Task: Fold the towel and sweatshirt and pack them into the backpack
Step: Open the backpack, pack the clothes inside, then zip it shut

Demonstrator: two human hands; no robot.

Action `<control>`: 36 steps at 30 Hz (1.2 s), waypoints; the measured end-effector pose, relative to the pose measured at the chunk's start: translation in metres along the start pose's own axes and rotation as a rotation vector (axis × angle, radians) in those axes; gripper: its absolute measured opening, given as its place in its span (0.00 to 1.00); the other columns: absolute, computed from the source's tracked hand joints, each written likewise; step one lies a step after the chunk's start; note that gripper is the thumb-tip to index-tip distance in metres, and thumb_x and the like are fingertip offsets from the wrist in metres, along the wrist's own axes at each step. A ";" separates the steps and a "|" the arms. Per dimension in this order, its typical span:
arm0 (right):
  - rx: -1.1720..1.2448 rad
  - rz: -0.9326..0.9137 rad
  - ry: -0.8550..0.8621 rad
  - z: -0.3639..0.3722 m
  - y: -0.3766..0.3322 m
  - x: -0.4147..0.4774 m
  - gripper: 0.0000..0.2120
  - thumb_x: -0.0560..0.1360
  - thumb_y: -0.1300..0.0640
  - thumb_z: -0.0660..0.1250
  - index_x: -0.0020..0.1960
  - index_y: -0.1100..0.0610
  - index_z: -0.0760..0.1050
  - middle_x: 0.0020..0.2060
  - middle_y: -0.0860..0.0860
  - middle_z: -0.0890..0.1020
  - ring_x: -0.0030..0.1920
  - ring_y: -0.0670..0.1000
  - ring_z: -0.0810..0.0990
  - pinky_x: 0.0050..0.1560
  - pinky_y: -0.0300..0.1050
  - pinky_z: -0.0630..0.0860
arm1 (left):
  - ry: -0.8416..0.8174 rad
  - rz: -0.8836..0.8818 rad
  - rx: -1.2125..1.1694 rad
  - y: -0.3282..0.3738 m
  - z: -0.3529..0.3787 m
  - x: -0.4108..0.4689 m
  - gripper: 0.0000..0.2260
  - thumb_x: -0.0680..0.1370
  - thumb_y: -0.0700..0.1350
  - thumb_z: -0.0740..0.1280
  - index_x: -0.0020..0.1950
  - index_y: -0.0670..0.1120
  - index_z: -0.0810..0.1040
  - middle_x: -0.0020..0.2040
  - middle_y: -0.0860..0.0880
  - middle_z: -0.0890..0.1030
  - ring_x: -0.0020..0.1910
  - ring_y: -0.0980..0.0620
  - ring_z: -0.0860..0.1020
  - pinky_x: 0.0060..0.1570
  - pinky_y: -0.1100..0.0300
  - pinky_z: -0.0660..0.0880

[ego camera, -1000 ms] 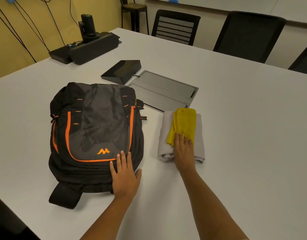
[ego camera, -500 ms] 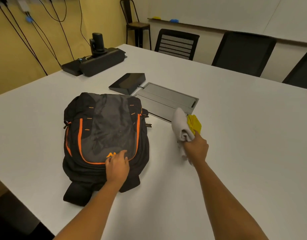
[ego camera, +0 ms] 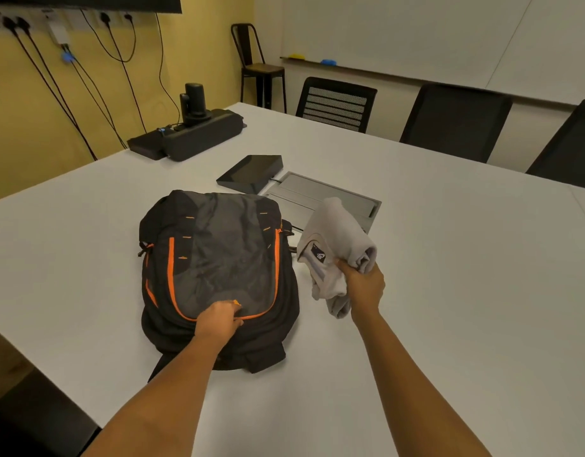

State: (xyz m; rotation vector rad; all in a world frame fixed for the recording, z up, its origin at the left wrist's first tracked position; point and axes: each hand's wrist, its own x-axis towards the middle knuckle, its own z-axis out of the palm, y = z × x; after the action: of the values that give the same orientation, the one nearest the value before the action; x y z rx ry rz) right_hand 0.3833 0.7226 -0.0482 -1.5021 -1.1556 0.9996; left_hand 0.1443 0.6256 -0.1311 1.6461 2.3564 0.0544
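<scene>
Backpack (ego camera: 218,268): lies flat on the worktop (ego camera: 449,291), front panel up, black and grey with orange zip trim. No opening visible, so judged shut.
Left hand (ego camera: 218,319): fingers curled on the near edge of the front panel, at the orange zip line. Whether it pinches a zip pull cannot be told. Judged purpose: to steady the pack and start an opening.
Right hand (ego camera: 363,285): closed round the folded sweatshirt (ego camera: 334,245), lifted clear of the worktop just right of the pack. The fist grip keeps the folds together as one bundle.
Towel: not visible; whether it sits inside the bundle cannot be told.
Stage: folding appears done, packing not yet begun.
Risk: loose lower ends of the bundle hang below the fist and may unfold on entry.
Background: a grey floor-box lid (ego camera: 321,199) and a black device (ego camera: 251,173) behind, well clear.
</scene>
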 end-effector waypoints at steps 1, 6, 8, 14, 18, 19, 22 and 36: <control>-0.002 -0.015 -0.003 0.002 -0.001 -0.001 0.13 0.70 0.54 0.73 0.50 0.51 0.72 0.44 0.49 0.78 0.46 0.51 0.75 0.48 0.45 0.70 | -0.013 0.002 0.038 0.000 -0.004 0.002 0.17 0.78 0.51 0.65 0.66 0.52 0.73 0.64 0.49 0.75 0.62 0.48 0.74 0.58 0.54 0.73; -0.087 -0.102 0.004 0.017 -0.001 -0.004 0.15 0.71 0.53 0.71 0.55 0.56 0.75 0.43 0.48 0.77 0.47 0.51 0.76 0.48 0.42 0.69 | -0.021 0.052 0.156 -0.001 -0.008 0.013 0.12 0.78 0.50 0.62 0.58 0.48 0.78 0.55 0.47 0.79 0.54 0.47 0.78 0.51 0.56 0.74; -0.138 -0.149 -0.017 0.024 -0.001 -0.005 0.15 0.73 0.53 0.70 0.57 0.56 0.75 0.44 0.49 0.78 0.48 0.50 0.77 0.47 0.40 0.68 | 0.015 0.049 0.096 0.000 -0.007 0.014 0.10 0.79 0.49 0.61 0.53 0.46 0.78 0.53 0.46 0.79 0.51 0.47 0.78 0.48 0.56 0.74; -0.211 -0.276 -0.089 0.035 0.000 -0.009 0.22 0.72 0.55 0.71 0.65 0.56 0.72 0.49 0.53 0.82 0.51 0.54 0.80 0.49 0.42 0.71 | 0.204 0.012 -0.307 -0.001 -0.022 0.015 0.05 0.79 0.45 0.59 0.45 0.45 0.70 0.46 0.47 0.74 0.49 0.46 0.76 0.41 0.57 0.67; -0.429 -0.432 -0.145 0.038 -0.001 -0.005 0.30 0.70 0.51 0.71 0.70 0.53 0.68 0.58 0.54 0.80 0.55 0.57 0.80 0.52 0.41 0.71 | 0.326 -0.127 -0.520 -0.003 -0.051 0.028 0.07 0.80 0.44 0.55 0.45 0.43 0.69 0.48 0.42 0.76 0.49 0.40 0.75 0.43 0.52 0.66; -0.463 -0.498 -0.156 0.038 -0.003 -0.006 0.31 0.70 0.48 0.70 0.70 0.53 0.67 0.59 0.54 0.80 0.56 0.57 0.79 0.53 0.42 0.72 | 0.325 -0.151 -0.541 -0.003 -0.060 0.033 0.08 0.80 0.45 0.54 0.46 0.43 0.69 0.50 0.41 0.77 0.51 0.39 0.75 0.44 0.51 0.67; -0.545 -0.647 -0.152 0.038 -0.011 -0.007 0.32 0.67 0.47 0.65 0.69 0.56 0.70 0.61 0.55 0.79 0.57 0.60 0.79 0.53 0.50 0.76 | 0.213 -0.068 -0.542 -0.008 -0.083 0.045 0.08 0.80 0.51 0.55 0.49 0.48 0.68 0.53 0.44 0.77 0.53 0.42 0.75 0.48 0.49 0.69; -0.578 -0.919 -0.061 0.037 -0.005 -0.020 0.31 0.64 0.50 0.71 0.65 0.57 0.70 0.56 0.58 0.81 0.50 0.60 0.83 0.43 0.52 0.81 | 0.481 -0.103 -0.416 0.004 -0.180 0.071 0.19 0.80 0.58 0.54 0.63 0.49 0.74 0.62 0.44 0.76 0.60 0.41 0.74 0.56 0.48 0.70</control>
State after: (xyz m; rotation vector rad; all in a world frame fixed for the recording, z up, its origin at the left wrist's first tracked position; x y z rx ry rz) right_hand 0.3422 0.7109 -0.0501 -1.1090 -2.0196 0.0726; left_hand 0.0826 0.7142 0.0292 1.4167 2.5166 0.9467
